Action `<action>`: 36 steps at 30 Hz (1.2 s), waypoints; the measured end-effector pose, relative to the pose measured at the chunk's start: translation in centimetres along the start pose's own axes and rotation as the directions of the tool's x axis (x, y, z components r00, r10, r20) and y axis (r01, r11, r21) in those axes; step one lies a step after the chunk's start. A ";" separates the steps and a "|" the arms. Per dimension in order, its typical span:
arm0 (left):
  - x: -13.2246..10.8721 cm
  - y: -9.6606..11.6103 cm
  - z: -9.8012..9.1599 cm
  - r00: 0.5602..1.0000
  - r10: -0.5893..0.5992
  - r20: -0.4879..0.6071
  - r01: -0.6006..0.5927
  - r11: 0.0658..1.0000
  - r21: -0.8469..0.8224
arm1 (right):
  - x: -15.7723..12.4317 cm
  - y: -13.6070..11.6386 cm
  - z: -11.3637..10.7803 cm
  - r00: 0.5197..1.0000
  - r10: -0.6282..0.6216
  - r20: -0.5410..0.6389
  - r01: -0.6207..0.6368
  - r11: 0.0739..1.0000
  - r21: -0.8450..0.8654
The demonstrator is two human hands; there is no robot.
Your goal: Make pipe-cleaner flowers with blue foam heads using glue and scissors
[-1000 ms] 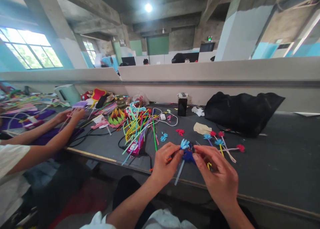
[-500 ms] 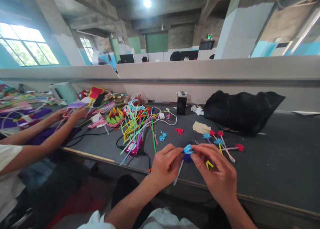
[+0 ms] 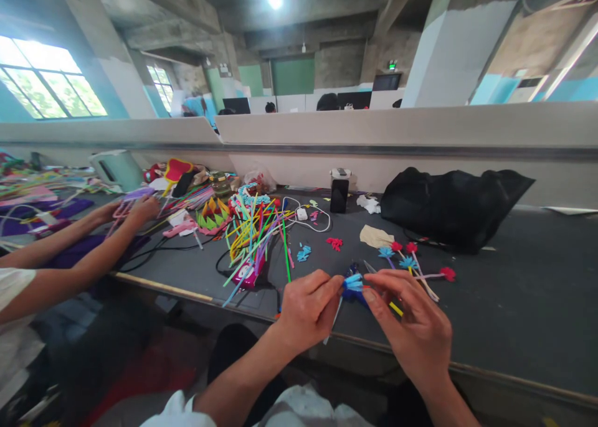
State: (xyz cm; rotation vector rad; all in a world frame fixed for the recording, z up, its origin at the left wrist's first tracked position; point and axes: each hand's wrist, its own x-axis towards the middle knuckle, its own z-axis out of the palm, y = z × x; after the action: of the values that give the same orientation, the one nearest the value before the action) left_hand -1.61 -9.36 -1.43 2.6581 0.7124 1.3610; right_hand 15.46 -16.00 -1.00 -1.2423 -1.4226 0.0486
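One blue bunch (image 3: 354, 282) juts from the pinching left grip (image 3: 308, 305); right grip (image 3: 415, 315): cannot tell.

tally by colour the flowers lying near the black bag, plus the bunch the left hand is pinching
Blue flowers: 2
Pinkish-red flowers: 3
Light blue bunch in the left hand: 1
Total: 6

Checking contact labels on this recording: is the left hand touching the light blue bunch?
Touching. The head view shows the left hand with its fingertips closed on the near end of the light blue bunch.
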 end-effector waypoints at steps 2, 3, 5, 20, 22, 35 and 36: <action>0.0 0.1 0.0 1.000 0.013 0.001 -0.013 0.999 0.035 | 0.1 -0.2 0.0 1.000 0.011 0.004 -0.011 0.999 -0.038; 0.0 0.1 0.0 1.000 0.020 -0.001 -0.020 0.998 0.053 | 0.2 -0.2 0.1 1.000 0.016 0.006 -0.015 0.998 -0.053; -0.1 0.2 0.0 0.999 0.037 -0.008 -0.036 0.996 0.083 | 0.3 -0.3 0.2 1.000 0.017 0.010 -0.016 0.998 -0.066; 0.2 0.9 -0.5 0.990 0.125 -0.069 -0.114 0.984 0.137 | 0.5 -1.2 0.6 0.996 -0.089 -0.022 0.087 0.994 -0.071; 0.1 0.8 -0.5 0.989 0.132 -0.060 -0.122 0.981 0.149 | 0.4 -1.1 0.4 0.996 -0.084 -0.013 0.083 0.994 -0.071; -0.3 1.0 -0.3 0.987 0.155 -0.051 -0.143 0.973 0.183 | 0.5 -1.4 0.4 1.000 -0.025 -0.016 0.024 0.997 -0.072; -0.3 1.0 -0.3 0.987 0.152 -0.050 -0.141 0.973 0.181 | 0.5 -1.5 0.4 0.999 -0.028 -0.017 0.026 0.997 -0.075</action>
State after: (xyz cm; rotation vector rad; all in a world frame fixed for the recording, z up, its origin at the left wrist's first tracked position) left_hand -1.61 -10.44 -1.25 2.8689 0.6852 1.4898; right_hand 14.37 -16.09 0.16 -1.2816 -1.4362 -0.0351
